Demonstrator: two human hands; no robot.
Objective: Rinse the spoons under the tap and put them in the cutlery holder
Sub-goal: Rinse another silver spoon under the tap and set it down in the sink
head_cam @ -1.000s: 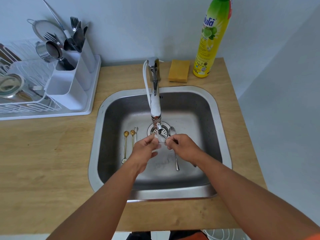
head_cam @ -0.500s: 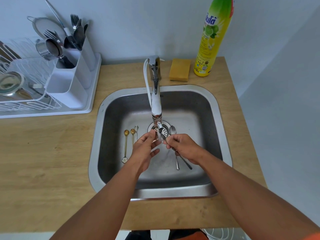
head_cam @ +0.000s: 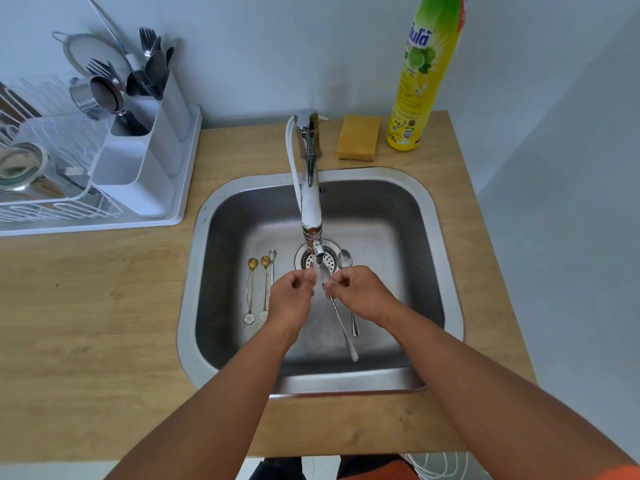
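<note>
The right hand (head_cam: 360,292) is pinching a long silver spoon (head_cam: 341,323) near its neck, its handle trailing toward the sink's front wall and its bowl lying directly under the tap (head_cam: 313,237) spout, so that the stream is striking it. The left hand (head_cam: 292,294) is curling its fingers against the bowl, apparently rubbing it; whether it is actually gripping cannot be told. Both hands are working above the drain (head_cam: 317,259), near the middle of the sink (head_cam: 446,271). Another silver spoon (head_cam: 346,261) is lying just right of the drain, and two gold spoons (head_cam: 252,289) with a slimmer silver one (head_cam: 272,261) are waiting near the left wall. The cutlery holder (head_cam: 138,174) is standing well apart, at the counter's back-left, awaiting rinsed spoons.
</note>
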